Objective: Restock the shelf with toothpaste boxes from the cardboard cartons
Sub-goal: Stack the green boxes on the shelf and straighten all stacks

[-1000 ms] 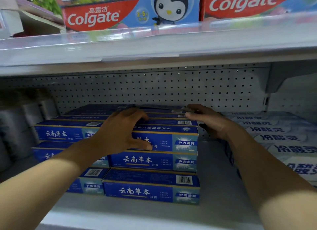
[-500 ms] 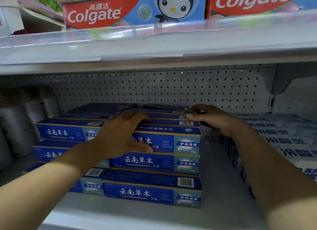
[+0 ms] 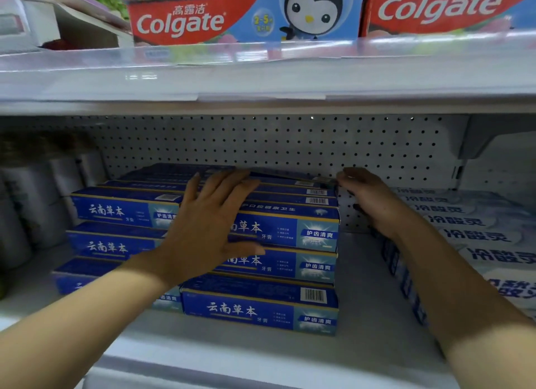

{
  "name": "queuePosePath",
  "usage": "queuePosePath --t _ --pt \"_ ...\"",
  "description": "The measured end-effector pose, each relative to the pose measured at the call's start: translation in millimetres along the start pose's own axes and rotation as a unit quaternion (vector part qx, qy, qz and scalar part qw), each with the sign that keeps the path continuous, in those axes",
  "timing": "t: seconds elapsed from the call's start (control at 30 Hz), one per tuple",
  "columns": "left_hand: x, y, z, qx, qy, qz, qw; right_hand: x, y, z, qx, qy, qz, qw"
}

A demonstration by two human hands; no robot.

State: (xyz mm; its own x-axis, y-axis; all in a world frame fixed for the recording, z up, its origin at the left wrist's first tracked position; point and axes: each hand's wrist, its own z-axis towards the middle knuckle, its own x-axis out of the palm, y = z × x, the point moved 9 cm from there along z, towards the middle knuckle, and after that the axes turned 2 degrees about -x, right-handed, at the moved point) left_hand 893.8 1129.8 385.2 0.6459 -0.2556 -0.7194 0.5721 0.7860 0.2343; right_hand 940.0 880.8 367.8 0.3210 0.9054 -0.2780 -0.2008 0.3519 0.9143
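Observation:
Blue toothpaste boxes (image 3: 261,310) are stacked three high in two columns on the white shelf (image 3: 362,316). My left hand (image 3: 208,223) lies with spread, straight fingers over the top boxes of the right column, its thumb across the box fronts. At the right end of the topmost rear box (image 3: 290,182), my right hand (image 3: 368,203) touches the box end with its fingertips; I cannot see its thumb. No cardboard carton is in view.
White-and-blue toothpaste boxes (image 3: 470,235) fill the shelf to the right, with a gap of bare shelf between them and the blue stack. Grey cylindrical packs (image 3: 32,203) stand at the left. The upper shelf (image 3: 261,78) carries red Colgate boxes (image 3: 185,20). Perforated back panel (image 3: 275,145) behind.
My left hand has opened and spread its fingers, sliding further back over the top boxes. The right hand stays at the stack's right end. The view has moved closer.

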Motion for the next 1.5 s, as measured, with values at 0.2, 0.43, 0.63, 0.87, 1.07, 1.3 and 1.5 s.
queuePosePath --t 0.2,0.43,0.63,0.87,1.07,1.3,1.5 --pt "17 -1 -23 -0.025 0.019 0.054 0.998 23 -21 -50 0.085 0.153 0.108 0.979" --pt "22 8 -22 -0.045 0.015 0.051 0.998 39 -17 -80 0.039 0.237 0.078 0.968" --pt "25 10 -18 -0.036 0.008 0.053 0.998 42 -32 -74 0.037 0.175 -0.024 0.984" --pt "31 12 -10 -0.025 0.011 0.071 0.997 39 -28 -64 0.021 0.176 -0.03 0.984" --pt "35 14 -9 -0.026 0.028 0.066 0.997 37 -29 -66 0.018 0.165 -0.017 0.986" --pt "31 12 -12 -0.04 0.053 0.046 0.997 40 -36 -71 0.02 0.198 -0.001 0.98" --pt "16 -3 0 -0.037 0.021 0.003 0.999 14 -47 -61 0.081 0.109 0.147 0.98"
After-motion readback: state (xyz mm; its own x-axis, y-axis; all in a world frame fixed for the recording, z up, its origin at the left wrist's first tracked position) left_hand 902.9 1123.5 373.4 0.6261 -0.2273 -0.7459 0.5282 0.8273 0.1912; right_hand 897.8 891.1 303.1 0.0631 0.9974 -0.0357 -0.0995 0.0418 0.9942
